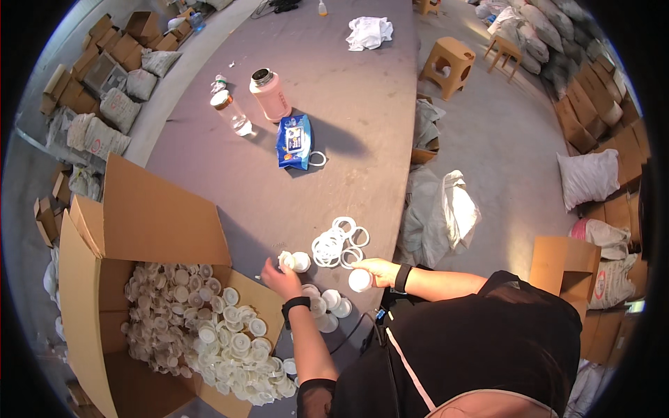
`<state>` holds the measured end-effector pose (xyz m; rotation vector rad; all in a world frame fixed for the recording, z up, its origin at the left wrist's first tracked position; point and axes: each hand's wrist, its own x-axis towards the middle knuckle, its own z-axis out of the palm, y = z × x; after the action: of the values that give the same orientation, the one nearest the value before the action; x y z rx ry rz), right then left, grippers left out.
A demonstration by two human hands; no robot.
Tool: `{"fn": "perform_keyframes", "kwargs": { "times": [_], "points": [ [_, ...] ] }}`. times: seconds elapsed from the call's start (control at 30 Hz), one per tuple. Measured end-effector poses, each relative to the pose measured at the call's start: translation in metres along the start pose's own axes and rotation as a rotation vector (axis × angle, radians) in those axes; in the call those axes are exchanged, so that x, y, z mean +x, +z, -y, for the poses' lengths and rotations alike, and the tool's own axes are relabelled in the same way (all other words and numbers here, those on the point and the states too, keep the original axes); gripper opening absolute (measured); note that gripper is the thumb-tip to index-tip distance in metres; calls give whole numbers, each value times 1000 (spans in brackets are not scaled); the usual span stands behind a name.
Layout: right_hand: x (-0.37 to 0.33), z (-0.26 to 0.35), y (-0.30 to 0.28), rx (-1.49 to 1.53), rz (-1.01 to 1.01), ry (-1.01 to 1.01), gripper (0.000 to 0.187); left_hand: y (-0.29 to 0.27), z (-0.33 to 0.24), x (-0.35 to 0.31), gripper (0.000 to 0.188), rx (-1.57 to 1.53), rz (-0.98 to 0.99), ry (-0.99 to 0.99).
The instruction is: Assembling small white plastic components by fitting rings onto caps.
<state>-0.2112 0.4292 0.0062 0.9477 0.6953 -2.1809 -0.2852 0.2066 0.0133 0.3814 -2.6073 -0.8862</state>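
My right hand (378, 270) grips a round white plastic lid (360, 280) by its side, between thumb and fingers. To its left, my left hand (282, 281) is closed around a small white plastic lid (285, 260), and another lid (301, 262) lies right beside it. Just beyond both hands is a loose heap of thin white rings (327, 247). Several more white lids (331, 299) sit on the table next to my left wrist. A large open cardboard box (164, 216) lies to the left, with a great many lids (240, 341) spilling over its flap.
Farther along the grey table (209, 160) stand a pink bottle (273, 99), a clear bottle (232, 115) and a blue wipes packet (293, 143) with a ring (317, 159) beside it. A white cloth (369, 33) lies at the far end. Stools (447, 66) and sacks (589, 177) stand right.
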Motion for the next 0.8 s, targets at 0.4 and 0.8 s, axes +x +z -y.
{"fn": "perform_keyframes", "kwargs": {
  "times": [0.4,0.8],
  "points": [
    [25,-13,2,-554,-125,-197,41,-81,78,-16,35,690,-164,-90],
    [8,-7,6,-1189,-81,-369,36,-28,35,8,27,-51,222,146]
  ]
}}
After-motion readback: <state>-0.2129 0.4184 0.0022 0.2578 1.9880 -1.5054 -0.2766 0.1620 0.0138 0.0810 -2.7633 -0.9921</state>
